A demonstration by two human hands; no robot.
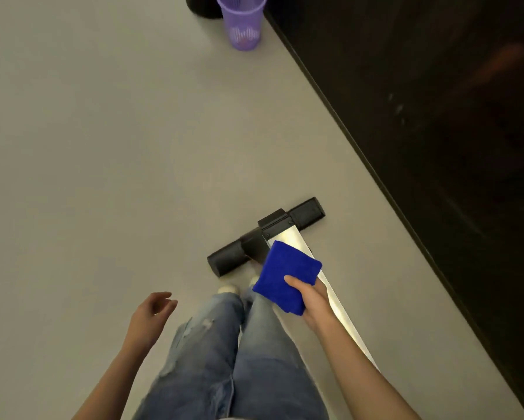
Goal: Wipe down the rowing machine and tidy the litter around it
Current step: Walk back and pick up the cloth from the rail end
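Observation:
A folded blue cloth lies in my right hand, thumb on top and fingers underneath, held above the silver rail of the rowing machine. The rail ends at a black crossbar foot on the grey floor. My left hand hangs free to the left of my legs, fingers loosely curled and holding nothing. A purple mesh bin stands on the floor at the top of the view.
A dark, glossy wall or panel runs diagonally along the right side. My legs in blue jeans stand just left of the rail. Bare grey floor stretches to the left and ahead.

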